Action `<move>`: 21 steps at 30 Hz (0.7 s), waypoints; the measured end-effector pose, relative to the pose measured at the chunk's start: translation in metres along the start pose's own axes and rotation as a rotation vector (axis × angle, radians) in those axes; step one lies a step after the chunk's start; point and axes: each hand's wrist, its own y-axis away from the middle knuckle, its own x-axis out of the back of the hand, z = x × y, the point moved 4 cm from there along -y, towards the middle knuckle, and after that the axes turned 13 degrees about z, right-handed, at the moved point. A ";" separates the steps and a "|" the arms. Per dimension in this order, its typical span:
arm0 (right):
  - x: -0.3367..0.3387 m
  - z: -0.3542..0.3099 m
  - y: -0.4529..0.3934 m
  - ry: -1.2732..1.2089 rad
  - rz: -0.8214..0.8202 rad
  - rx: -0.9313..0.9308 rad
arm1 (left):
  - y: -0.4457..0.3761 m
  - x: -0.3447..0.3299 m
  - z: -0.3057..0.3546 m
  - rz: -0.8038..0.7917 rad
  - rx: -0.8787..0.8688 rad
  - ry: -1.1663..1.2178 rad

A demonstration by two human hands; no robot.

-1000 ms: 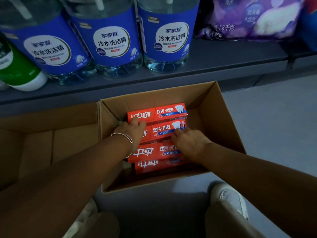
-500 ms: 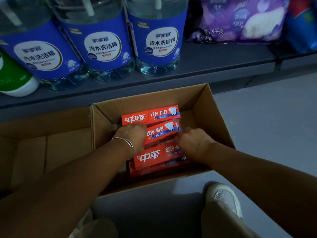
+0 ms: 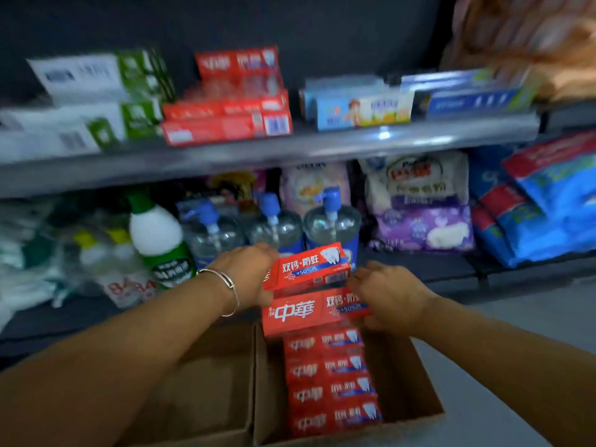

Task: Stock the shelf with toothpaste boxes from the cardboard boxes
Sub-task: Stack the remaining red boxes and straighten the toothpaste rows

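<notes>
While two red toothpaste boxes are carried up out of the carton, the view is blurred, so small print on the shelves cannot be read. At far left, green-and-white toothpaste boxes (image 3: 96,101) are stacked on the upper shelf (image 3: 290,150), and a green-and-white bottle (image 3: 158,243) is seen on the lower shelf beside three clear pump bottles (image 3: 274,227). An empty-looking cardboard box (image 3: 206,398) lies below the left forearm. The left hand (image 3: 248,275), with a bangle at the wrist, is curled round the left end of the upper red toothpaste box (image 3: 309,266), which is held tilted above the carton. Directly above, a stack of matching red toothpaste boxes (image 3: 229,114) is already placed on the upper shelf. Below the held pair, the open cardboard box (image 3: 416,382) is seen holding a column of further red boxes (image 3: 332,388). The lower red toothpaste box (image 3: 309,312) is gripped at its right end by the right hand (image 3: 387,298), its fingers curled over the edge; whether the left hand also supports it cannot be told. Further right, blue toothpaste boxes (image 3: 354,104) and bagged goods are shelved.

The step in hand is judged to be the transfer from carton to shelf. The next move calls for both boxes to be lifted clear of the shelf lip and laid flat on or beside the red stack, aligned with it
</notes>
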 end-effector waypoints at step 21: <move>0.221 0.046 -0.116 0.204 0.605 -0.099 | -0.067 0.251 -0.111 0.480 0.050 -0.142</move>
